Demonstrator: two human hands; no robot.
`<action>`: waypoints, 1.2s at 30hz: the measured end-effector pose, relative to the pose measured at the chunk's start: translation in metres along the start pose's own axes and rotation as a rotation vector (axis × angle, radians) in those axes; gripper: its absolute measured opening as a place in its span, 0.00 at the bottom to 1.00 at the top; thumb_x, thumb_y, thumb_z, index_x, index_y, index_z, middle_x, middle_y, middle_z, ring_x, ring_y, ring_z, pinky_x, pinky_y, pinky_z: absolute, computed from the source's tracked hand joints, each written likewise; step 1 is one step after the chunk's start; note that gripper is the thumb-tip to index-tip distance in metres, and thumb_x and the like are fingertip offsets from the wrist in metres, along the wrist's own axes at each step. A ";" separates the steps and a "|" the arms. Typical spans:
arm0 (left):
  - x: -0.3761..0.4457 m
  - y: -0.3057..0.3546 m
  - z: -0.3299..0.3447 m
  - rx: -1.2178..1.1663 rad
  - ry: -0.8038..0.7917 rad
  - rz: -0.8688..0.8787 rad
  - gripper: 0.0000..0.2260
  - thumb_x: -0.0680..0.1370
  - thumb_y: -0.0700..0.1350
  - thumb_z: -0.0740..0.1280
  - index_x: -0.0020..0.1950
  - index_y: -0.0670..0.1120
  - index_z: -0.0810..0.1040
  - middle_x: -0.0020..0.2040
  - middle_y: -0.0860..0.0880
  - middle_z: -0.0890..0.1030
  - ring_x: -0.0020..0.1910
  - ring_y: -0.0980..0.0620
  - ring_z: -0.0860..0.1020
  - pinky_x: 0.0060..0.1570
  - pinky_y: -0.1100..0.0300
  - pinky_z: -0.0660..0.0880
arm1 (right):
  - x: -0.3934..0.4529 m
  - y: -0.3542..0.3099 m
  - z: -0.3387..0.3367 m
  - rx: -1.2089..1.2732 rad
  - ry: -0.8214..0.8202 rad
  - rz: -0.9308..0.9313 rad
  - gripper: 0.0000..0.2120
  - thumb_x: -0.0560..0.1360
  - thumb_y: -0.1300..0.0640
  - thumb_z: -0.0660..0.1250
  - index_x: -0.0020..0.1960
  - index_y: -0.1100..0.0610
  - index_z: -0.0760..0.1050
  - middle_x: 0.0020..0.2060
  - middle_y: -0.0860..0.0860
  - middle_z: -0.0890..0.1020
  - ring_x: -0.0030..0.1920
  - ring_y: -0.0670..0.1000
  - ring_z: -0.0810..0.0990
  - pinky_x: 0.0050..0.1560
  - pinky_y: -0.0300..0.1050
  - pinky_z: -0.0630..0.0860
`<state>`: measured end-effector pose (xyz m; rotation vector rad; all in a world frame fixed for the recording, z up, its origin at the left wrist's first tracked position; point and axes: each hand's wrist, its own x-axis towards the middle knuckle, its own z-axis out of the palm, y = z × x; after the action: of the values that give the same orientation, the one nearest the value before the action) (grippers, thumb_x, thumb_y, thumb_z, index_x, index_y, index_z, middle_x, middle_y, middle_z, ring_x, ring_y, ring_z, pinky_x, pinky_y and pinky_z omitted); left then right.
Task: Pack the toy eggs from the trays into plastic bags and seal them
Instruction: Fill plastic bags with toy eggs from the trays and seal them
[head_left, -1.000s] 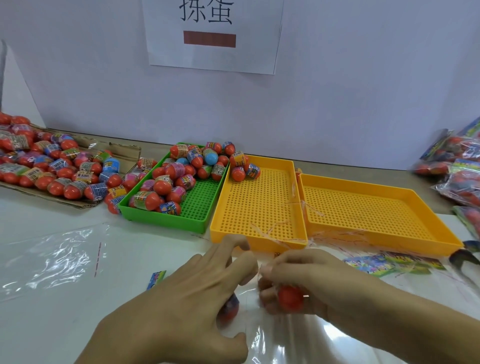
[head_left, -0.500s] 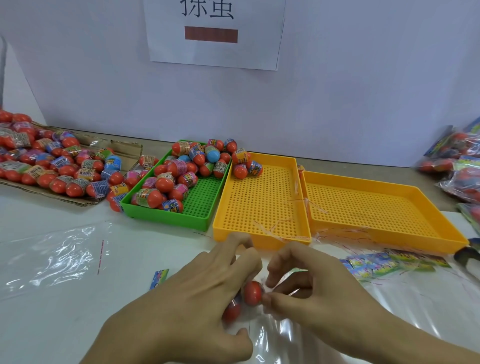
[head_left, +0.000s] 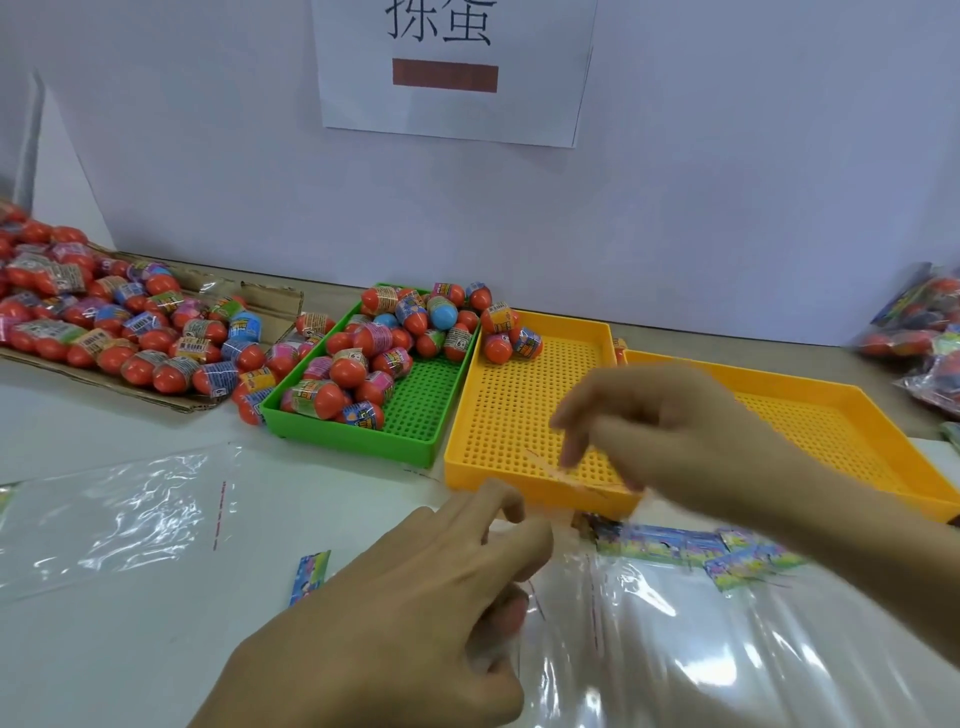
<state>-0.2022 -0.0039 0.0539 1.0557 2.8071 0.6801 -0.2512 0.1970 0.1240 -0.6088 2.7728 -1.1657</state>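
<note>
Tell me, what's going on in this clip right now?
A person is bagging toy eggs. The left hand holds the mouth of a clear plastic bag on the white table, while the blurred right hand is raised over the nearer yellow perforated tray. Red toy eggs remain piled in the green perforated tray.

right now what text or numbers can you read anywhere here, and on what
"拣蛋": large black characters, tops cut off by the frame, on the white paper sign taped to the wall, so this reading is likely but not certain.
"6+": on the wrapper of a toy egg in the green tray.
Other egg wrappers, the printed paper cards and the filled bags: print too small or blurred to read.
Red-brown bar on the sign: no text.
</note>
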 end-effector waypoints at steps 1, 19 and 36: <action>0.000 0.000 0.000 -0.013 0.005 -0.003 0.15 0.71 0.53 0.64 0.50 0.66 0.60 0.56 0.64 0.60 0.48 0.59 0.67 0.36 0.62 0.61 | 0.017 0.003 -0.005 -0.002 0.108 0.014 0.16 0.76 0.67 0.60 0.44 0.47 0.79 0.36 0.44 0.85 0.27 0.45 0.73 0.26 0.37 0.71; 0.000 -0.007 -0.002 -0.045 -0.034 -0.036 0.15 0.73 0.58 0.68 0.47 0.54 0.65 0.54 0.62 0.62 0.51 0.61 0.67 0.42 0.66 0.65 | 0.146 0.118 -0.040 -0.062 0.301 0.782 0.26 0.74 0.54 0.73 0.67 0.63 0.71 0.65 0.60 0.75 0.66 0.62 0.72 0.54 0.53 0.69; 0.000 -0.009 -0.007 -0.059 0.049 -0.010 0.22 0.70 0.54 0.71 0.47 0.53 0.57 0.52 0.57 0.57 0.37 0.54 0.65 0.31 0.60 0.63 | -0.023 0.024 0.026 0.286 0.231 -0.031 0.19 0.62 0.46 0.78 0.51 0.43 0.79 0.43 0.46 0.83 0.36 0.46 0.81 0.37 0.42 0.81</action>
<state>-0.2098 -0.0125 0.0567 1.0277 2.8127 0.7926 -0.2326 0.2032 0.0866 -0.5178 2.7014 -1.6982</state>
